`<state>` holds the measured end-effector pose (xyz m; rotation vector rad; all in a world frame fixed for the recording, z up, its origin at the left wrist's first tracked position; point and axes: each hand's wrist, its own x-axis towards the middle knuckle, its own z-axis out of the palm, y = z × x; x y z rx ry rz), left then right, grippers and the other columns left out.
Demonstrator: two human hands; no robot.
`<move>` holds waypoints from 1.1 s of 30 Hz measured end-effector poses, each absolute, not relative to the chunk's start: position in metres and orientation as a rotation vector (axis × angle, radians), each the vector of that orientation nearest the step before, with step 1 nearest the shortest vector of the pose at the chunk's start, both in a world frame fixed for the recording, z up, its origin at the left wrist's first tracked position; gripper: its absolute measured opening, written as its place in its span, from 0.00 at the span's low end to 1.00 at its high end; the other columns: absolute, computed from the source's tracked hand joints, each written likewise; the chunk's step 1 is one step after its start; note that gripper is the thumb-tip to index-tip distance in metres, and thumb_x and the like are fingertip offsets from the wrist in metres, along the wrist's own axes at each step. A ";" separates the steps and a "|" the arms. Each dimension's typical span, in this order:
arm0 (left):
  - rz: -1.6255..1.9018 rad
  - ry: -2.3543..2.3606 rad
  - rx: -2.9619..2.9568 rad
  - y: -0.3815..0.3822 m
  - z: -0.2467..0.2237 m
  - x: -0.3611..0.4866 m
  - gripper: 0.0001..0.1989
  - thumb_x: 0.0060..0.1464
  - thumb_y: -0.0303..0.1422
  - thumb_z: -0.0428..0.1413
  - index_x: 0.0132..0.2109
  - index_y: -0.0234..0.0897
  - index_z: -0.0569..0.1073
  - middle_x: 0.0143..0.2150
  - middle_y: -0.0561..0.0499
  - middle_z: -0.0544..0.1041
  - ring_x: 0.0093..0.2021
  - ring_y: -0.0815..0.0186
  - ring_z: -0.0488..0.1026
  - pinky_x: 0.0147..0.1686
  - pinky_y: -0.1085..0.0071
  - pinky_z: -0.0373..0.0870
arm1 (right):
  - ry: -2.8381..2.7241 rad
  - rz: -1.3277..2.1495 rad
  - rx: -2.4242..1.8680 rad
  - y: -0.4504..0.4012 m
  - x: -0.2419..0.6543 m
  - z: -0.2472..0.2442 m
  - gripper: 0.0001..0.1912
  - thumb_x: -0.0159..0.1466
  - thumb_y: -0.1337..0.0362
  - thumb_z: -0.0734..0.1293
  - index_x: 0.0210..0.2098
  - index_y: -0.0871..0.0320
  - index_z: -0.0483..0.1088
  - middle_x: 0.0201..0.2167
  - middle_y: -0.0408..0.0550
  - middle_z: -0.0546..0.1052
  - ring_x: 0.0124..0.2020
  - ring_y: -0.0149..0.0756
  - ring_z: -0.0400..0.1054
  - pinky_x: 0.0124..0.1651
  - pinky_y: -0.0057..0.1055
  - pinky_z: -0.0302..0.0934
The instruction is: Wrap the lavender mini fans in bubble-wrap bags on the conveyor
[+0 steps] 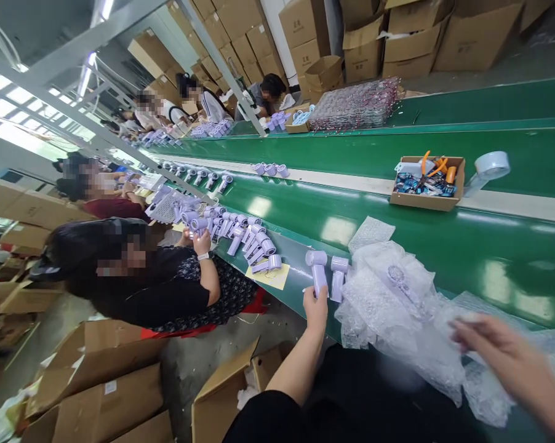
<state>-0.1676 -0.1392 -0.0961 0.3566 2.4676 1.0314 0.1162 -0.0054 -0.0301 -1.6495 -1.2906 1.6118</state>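
Long green worktop (pixel 300 212), glossy, pale strip (pixel 351 181) running lengthwise. Crumpled bubble wrap (pixel 374 295) heaped at near edge; lilac handheld fan (pixel 338 280) just beside it. Fan cluster (pixel 259 239) farther left, yellow sheet (pixel 281 279) partly under it. Open cardboard tray (pixel 423 202) near clear tape roll (pixel 492 164). Three lilac fan parts (pixel 271 170) along strip.

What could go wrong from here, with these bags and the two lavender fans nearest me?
The pile of bubble-wrap bags spills past the bench's near edge, so some might slide off. The right hand, blurred beside the pile, could drag it. The neighboring fan sits close to the pile and may get knocked. The left hand grips its fan low on the handle, so it might tip.
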 end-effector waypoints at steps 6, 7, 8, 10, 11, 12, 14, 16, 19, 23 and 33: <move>1.294 1.537 0.460 -0.106 -0.065 -0.102 0.24 0.48 0.53 0.54 0.35 0.33 0.68 0.26 0.54 0.69 0.21 0.72 0.66 0.20 0.76 0.61 | -0.670 2.340 -1.039 -0.012 0.010 -0.037 0.25 0.51 0.54 0.73 0.45 0.54 0.68 0.49 0.51 0.73 0.46 0.41 0.71 0.43 0.38 0.69; 1.202 1.470 0.530 -0.091 -0.063 -0.103 0.26 0.50 0.54 0.51 0.35 0.32 0.69 0.25 0.52 0.69 0.20 0.71 0.66 0.19 0.76 0.61 | -0.620 2.304 -1.057 -0.006 0.007 -0.037 0.23 0.52 0.54 0.72 0.44 0.56 0.68 0.47 0.51 0.74 0.43 0.41 0.72 0.40 0.36 0.70; 1.100 1.499 0.625 -0.072 -0.063 -0.110 0.28 0.53 0.55 0.46 0.35 0.31 0.70 0.24 0.50 0.70 0.20 0.70 0.68 0.19 0.75 0.62 | -0.576 2.246 -1.110 0.001 0.009 -0.037 0.22 0.53 0.54 0.72 0.43 0.58 0.69 0.44 0.52 0.75 0.40 0.40 0.72 0.37 0.35 0.71; 0.962 1.846 0.827 -0.027 -0.064 -0.138 0.31 0.61 0.49 0.34 0.37 0.28 0.72 0.26 0.45 0.72 0.23 0.68 0.70 0.23 0.74 0.65 | -0.504 2.114 -1.256 0.015 0.024 -0.036 0.17 0.55 0.57 0.70 0.41 0.60 0.70 0.41 0.51 0.76 0.35 0.38 0.73 0.33 0.33 0.71; 0.846 2.128 0.947 -0.001 -0.064 -0.157 0.29 0.63 0.43 0.32 0.40 0.28 0.72 0.30 0.43 0.74 0.28 0.67 0.72 0.28 0.72 0.68 | -0.486 2.061 -1.320 0.021 0.034 -0.035 0.16 0.55 0.59 0.69 0.41 0.60 0.71 0.40 0.51 0.76 0.33 0.37 0.73 0.33 0.32 0.72; 0.803 2.221 0.995 0.025 -0.066 -0.175 0.25 0.63 0.39 0.34 0.42 0.28 0.72 0.35 0.40 0.75 0.34 0.64 0.73 0.34 0.68 0.69 | -0.486 2.032 -1.368 0.024 0.044 -0.033 0.14 0.56 0.60 0.68 0.40 0.60 0.71 0.40 0.51 0.76 0.33 0.36 0.72 0.32 0.33 0.72; 0.734 2.286 1.101 0.074 -0.071 -0.203 0.19 0.62 0.32 0.38 0.45 0.30 0.72 0.43 0.38 0.75 0.44 0.60 0.71 0.44 0.64 0.66 | -0.519 2.039 -1.416 0.024 0.062 -0.030 0.15 0.55 0.60 0.69 0.40 0.60 0.72 0.41 0.51 0.77 0.33 0.38 0.72 0.33 0.33 0.72; 0.644 2.231 1.240 0.113 -0.079 -0.212 0.15 0.58 0.26 0.44 0.46 0.33 0.72 0.47 0.40 0.74 0.51 0.59 0.67 0.50 0.64 0.62 | -0.547 2.089 -1.419 0.017 0.075 -0.025 0.19 0.51 0.58 0.72 0.41 0.59 0.72 0.41 0.52 0.77 0.36 0.41 0.73 0.37 0.35 0.72; 0.439 2.112 1.455 0.148 -0.094 -0.203 0.17 0.51 0.21 0.50 0.47 0.38 0.73 0.50 0.43 0.72 0.56 0.58 0.61 0.54 0.63 0.59 | -0.572 2.177 -1.387 0.003 0.086 -0.018 0.25 0.49 0.56 0.73 0.44 0.57 0.71 0.40 0.53 0.78 0.40 0.45 0.73 0.43 0.38 0.69; 0.183 2.014 1.627 0.169 -0.101 -0.199 0.11 0.47 0.21 0.55 0.39 0.37 0.74 0.46 0.41 0.73 0.54 0.55 0.62 0.54 0.57 0.58 | -0.592 2.170 -1.454 -0.004 0.096 -0.008 0.26 0.52 0.52 0.70 0.48 0.55 0.69 0.39 0.53 0.77 0.39 0.44 0.73 0.38 0.34 0.67; 0.318 1.896 1.820 0.133 -0.016 -0.195 0.09 0.49 0.37 0.57 0.32 0.37 0.68 0.31 0.52 0.70 0.33 0.67 0.66 0.34 0.72 0.60 | -0.528 2.491 -0.974 0.028 0.082 -0.004 0.34 0.51 0.59 0.71 0.56 0.50 0.60 0.37 0.49 0.74 0.35 0.41 0.70 0.34 0.34 0.64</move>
